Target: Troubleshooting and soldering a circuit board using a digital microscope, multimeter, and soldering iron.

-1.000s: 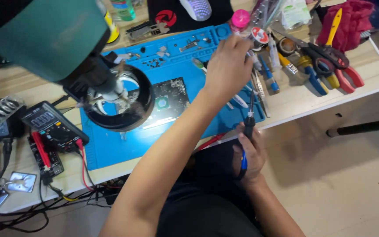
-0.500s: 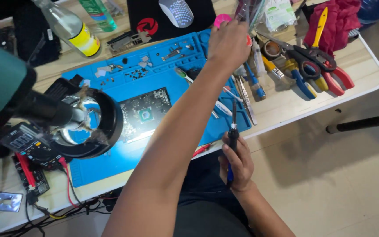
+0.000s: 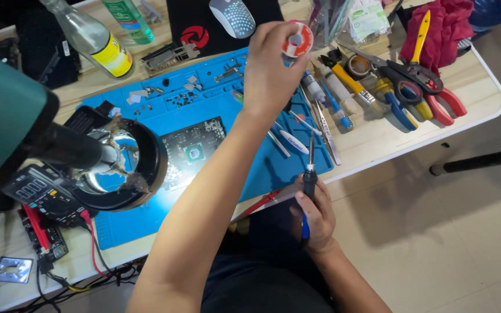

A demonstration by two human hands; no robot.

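Head view, the only one we have. Our left hand [image 3: 271,69] is stretched out over the far side of the table [image 3: 482,101], fingers clamped on a small solder spool [image 3: 297,42] with red-and-white flanges, lifted clear of the blue work mat [image 3: 227,110]. Our right hand [image 3: 315,217] sits near the table's front edge, fingers wrapped tight around a soldering iron [image 3: 309,174], tip pointing up and away toward the mat, just above its near edge.

The circuit board [image 3: 194,149] lies flat on the mat, left of our left forearm, partly beside the magnifier lamp [image 3: 120,162].

Risks as we judge them:
- The iron tip is close to our left forearm. If that arm swings back while the iron stays put, we get a burn.
- The tip hovers right at the mat edge, with tweezers [image 3: 325,130] and a pen-like tool [image 3: 293,141] just beyond it. A careless dip could touch them or knock them off.
- We cannot tell if a loose end of solder trails from the spool. If it does, it could drag across the syringe tubes [image 3: 320,93] or snag on the pliers [image 3: 424,87] and scissors [image 3: 410,95] crowded nearby.
- The multimeter [image 3: 42,194] leads [image 3: 91,237] dangle off the front edge. A knee or elbow catching them could pull the meter down.
- The glass bottle [image 3: 91,37] stands tilted in view near the far edge. We can't tell whether it is stable.
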